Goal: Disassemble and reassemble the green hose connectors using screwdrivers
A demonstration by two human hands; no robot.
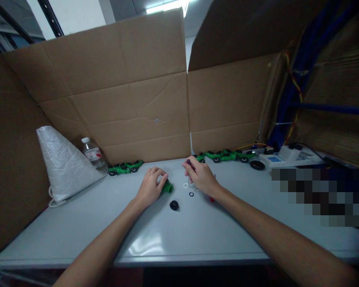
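Observation:
My left hand (pixel 152 186) is closed over a green plastic part (pixel 168 186), its round end sticking out past the fingers; the rest is hidden. My right hand (pixel 201 175) grips a screwdriver by its dark handle (pixel 189 162), with the thin shaft pointing down at the table. By the shaft lies a small white ring (pixel 186 185). A thin black ring (pixel 191 194) lies a little nearer to me. Closer still, a black round cap-like piece (pixel 174 205) sits between the hands. Something red (pixel 212 199) shows partly from under my right wrist.
Green toy cars (pixel 125 168) stand at the back left, and more green toy cars (pixel 227 156) at the back right beside a black ring (pixel 257 165). A water bottle (pixel 95 154) and a white wrapped cone (pixel 66 167) stand left. Cardboard walls (pixel 131 107) enclose the table (pixel 86 223). A power strip (pixel 287 156) lies right.

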